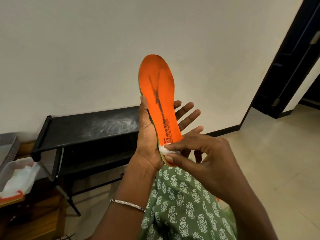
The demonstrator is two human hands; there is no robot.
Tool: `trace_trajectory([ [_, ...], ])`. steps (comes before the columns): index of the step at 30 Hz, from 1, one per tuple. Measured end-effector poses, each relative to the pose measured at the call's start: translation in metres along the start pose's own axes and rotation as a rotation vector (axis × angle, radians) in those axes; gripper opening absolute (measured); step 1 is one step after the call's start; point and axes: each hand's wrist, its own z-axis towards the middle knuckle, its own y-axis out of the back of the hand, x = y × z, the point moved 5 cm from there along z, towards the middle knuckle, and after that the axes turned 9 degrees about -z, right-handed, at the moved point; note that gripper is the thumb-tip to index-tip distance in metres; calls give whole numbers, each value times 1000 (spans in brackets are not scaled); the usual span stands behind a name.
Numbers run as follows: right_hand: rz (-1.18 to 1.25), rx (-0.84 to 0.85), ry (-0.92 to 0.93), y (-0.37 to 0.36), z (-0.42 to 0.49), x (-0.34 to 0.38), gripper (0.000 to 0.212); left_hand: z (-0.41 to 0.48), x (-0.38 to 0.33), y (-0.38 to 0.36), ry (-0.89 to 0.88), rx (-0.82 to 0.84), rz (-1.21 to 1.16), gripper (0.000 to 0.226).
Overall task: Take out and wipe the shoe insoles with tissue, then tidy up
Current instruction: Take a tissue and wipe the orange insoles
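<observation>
The black rack (86, 129) stands against the wall, its top shelf streaked with dust. On the near side, right of the rack, a lap in a green patterned garment (181, 196) fills the lower view. Left of the rack sits a clear plastic box (7, 168) with loose white tissue inside. Just right of the rack's top shelf the orange insole (159, 101) is held on end, toe up and printed face toward the camera. It is already out of its shoe, and no shoe shows plainly. Dark smudges run up its middle and round the toe, so the wiping looks barely begun. The rest of this face, any other insole and the tidying seem left to do. The left hand (147, 144) grips the insole's lower half, with its thumb along the edge nearer the rack and its fingers spread behind the far edge. The right hand (207, 153), on the insole's side away from the rack, pinches a small wad of tissue (163, 149). The wad presses on the insole's heel end, just beside the left palm.
</observation>
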Motion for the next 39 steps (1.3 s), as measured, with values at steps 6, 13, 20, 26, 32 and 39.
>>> trace_trajectory([
  [6, -416, -279, -56, 1, 1, -3, 21, -1, 11, -1, 42, -28, 42, 90],
  [13, -125, -47, -8, 2, 0, 7, 22, -2, 3, -1, 25, -17, 76, 90],
  [20, -287, -222, -11, 10, 6, -1, 18, -8, 12, -8, 91, -70, 221, 93],
  [26, -281, -296, 34, 0, 5, 3, 19, -9, 9, -2, 123, -62, 238, 92],
  [32, -239, -7, 121, -5, 7, -1, 23, -4, -2, 5, 85, -55, 173, 97],
  [39, -388, -410, 46, 8, 42, -10, 25, -9, 5, 0, 89, -75, 164, 81],
])
